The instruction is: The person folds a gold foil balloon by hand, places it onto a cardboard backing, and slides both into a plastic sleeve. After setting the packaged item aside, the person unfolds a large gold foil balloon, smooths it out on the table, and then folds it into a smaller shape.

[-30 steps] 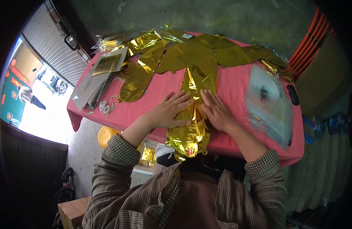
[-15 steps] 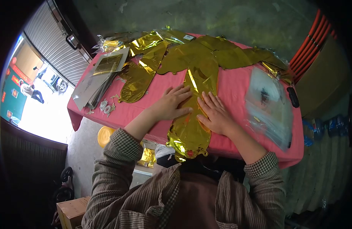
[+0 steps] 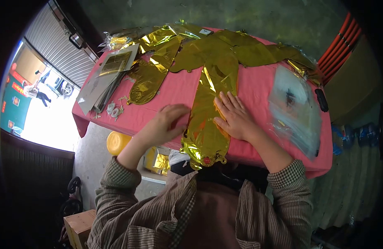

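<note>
A flat, uninflated gold foil balloon stretches toward me across the pink-covered table, its near end reaching the front edge. My right hand lies on the balloon's right side, palm down with fingers stretched out. Just left of the foil, my left hand hovers over the cloth, slightly blurred. Its fingers are loosely bent, the thumb is apart, and nothing shows in its grasp. More flat gold foil balloons spread across the far side of the table.
At the left lie grey sheets and small white ribbon rolls. Clear plastic bags and a black pen-like object are at the right. Below stand a yellow stool and a cardboard box. A person is outside the doorway.
My left hand has come off the balloon and moved left and slightly toward me. The right hand stays flat on the foil. The view has shifted slightly.
</note>
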`<state>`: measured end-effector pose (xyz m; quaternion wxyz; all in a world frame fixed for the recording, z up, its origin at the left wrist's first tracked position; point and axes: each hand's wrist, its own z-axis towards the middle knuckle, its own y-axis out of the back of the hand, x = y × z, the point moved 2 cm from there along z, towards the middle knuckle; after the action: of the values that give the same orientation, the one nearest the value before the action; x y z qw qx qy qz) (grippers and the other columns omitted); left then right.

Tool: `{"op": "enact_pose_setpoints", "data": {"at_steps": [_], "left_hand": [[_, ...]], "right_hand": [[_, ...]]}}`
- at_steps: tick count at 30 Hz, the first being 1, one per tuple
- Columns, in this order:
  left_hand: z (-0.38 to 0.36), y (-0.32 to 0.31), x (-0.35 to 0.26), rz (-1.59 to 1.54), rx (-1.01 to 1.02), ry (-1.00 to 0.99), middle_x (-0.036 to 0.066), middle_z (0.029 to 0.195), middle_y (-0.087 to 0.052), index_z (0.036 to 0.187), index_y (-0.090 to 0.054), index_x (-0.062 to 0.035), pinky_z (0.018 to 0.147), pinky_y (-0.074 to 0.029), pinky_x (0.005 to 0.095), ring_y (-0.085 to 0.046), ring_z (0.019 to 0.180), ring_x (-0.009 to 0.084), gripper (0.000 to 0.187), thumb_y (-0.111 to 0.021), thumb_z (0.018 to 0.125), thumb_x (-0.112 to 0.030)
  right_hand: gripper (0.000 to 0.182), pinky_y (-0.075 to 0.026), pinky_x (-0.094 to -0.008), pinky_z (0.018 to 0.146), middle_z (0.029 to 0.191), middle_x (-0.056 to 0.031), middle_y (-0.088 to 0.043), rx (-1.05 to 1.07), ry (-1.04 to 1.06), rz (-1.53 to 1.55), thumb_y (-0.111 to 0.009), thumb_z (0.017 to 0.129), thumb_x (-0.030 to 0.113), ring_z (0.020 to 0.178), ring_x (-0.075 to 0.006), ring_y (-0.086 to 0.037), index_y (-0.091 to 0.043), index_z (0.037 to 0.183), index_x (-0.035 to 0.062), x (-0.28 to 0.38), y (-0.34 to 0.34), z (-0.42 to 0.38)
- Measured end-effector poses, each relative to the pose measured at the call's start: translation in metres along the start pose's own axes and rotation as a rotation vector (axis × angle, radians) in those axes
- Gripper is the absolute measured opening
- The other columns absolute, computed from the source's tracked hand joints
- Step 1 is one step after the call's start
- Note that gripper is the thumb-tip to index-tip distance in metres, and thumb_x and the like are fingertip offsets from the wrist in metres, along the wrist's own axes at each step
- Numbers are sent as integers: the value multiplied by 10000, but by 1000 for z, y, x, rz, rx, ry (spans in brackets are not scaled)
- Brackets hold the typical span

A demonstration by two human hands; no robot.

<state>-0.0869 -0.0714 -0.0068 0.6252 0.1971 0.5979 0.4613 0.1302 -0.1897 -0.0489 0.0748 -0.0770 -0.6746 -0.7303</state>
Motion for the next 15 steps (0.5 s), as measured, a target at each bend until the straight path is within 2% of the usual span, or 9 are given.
{"op": "enact_pose_setpoints", "data": {"at_steps": [1, 2, 4, 5, 9, 11, 15], "left_hand": [[-10, 1, -10, 88, -42, -52, 155, 1116, -558, 1225, -476, 0, 949, -389, 391, -495, 1096, 319, 502, -638, 767, -127], [-19, 2, -18, 90, -46, -51, 155, 1116, -558, 1225, -476, 0, 949, -389, 391, -495, 1096, 319, 502, -638, 767, -127], [-35, 1, -30, 177, -50, 54, 141, 996, -564, 1221, -482, -1, 892, -408, 389, -509, 1001, 310, 532, -638, 720, -87], [-39, -1, -35, 101, -64, 76, 137, 936, -541, 1218, -489, -12, 861, -406, 395, -500, 950, 303, 533, -635, 711, -78], [-47, -8, -38, 109, -29, 119, 134, 972, -542, 1234, -472, -15, 869, -400, 395, -497, 968, 302, 552, -630, 708, -70], [-46, -10, -33, 150, -118, 75, 131, 999, -539, 1278, -427, -19, 864, -401, 384, -496, 970, 294, 618, -635, 698, -67], [-38, -18, -42, 282, -114, 32, 129, 1021, -536, 1338, -353, -26, 875, -398, 375, -494, 982, 294, 707, -639, 693, -67]], "right_hand": [[649, -92, -417, 1127, 1493, -168, -155, 11, -10, -6, -383, 925, 444, 1386, -323, -117, -223, 1427, 64, 1, 1, 0], [647, -90, -415, 1128, 1494, -166, -154, 22, -20, -12, -379, 928, 442, 1387, -319, -113, -221, 1427, 62, 1, 3, 0], [646, -86, -412, 1129, 1494, -165, -154, 30, -20, -7, -377, 929, 442, 1389, -316, -109, -220, 1428, 63, 1, 3, 0], [645, -83, -410, 1130, 1494, -164, -155, 38, -24, 1, -375, 930, 442, 1390, -313, -104, -219, 1428, 63, 1, 2, 0], [648, -76, -405, 1131, 1495, -162, -151, 48, -26, -20, -374, 930, 445, 1392, -307, -96, -214, 1430, 66, 0, 3, 0], [649, -77, -405, 1131, 1496, -159, -149, 40, -24, -4, -373, 928, 449, 1393, -306, -95, -213, 1431, 70, 1, 3, 0], [648, -76, -404, 1132, 1498, -155, -147, 43, -25, -13, -369, 929, 450, 1393, -304, -94, -211, 1433, 75, 1, 3, 1]]}}
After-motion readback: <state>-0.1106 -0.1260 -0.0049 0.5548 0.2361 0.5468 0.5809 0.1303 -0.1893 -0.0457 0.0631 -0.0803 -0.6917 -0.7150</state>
